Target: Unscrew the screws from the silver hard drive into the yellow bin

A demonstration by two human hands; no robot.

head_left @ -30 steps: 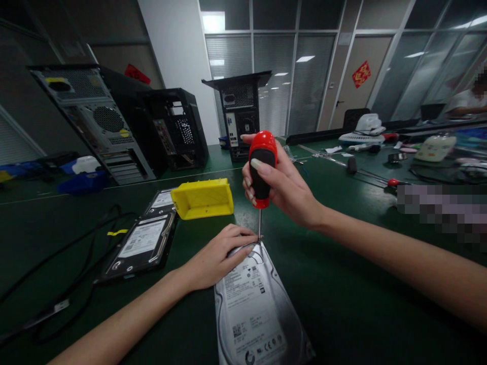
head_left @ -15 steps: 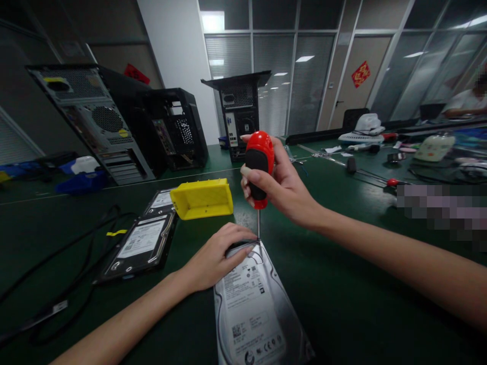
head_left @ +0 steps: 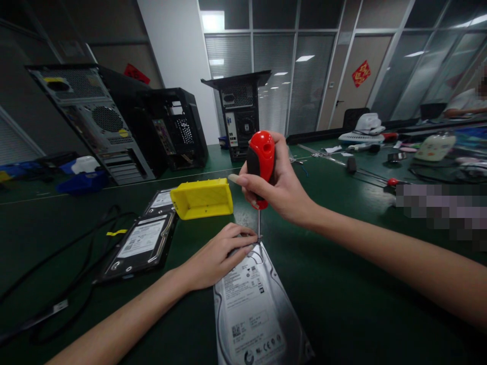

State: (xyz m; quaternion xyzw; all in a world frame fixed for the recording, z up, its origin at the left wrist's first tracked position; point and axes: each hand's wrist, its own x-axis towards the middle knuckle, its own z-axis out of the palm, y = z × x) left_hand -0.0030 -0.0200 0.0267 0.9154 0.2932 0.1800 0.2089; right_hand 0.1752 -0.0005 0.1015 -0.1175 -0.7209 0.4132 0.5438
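right hand (head_left: 283, 188): clasped round upright screwdriver (head_left: 263, 144) | left hand (head_left: 213, 257): over far end of hard drive (head_left: 253, 306), grip unclear

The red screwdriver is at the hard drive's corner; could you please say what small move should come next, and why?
Probably a small twist of the red screwdriver: the right hand grips it, its shaft stands nearly upright at a far corner of the hard drive, and the left hand rests on that end.
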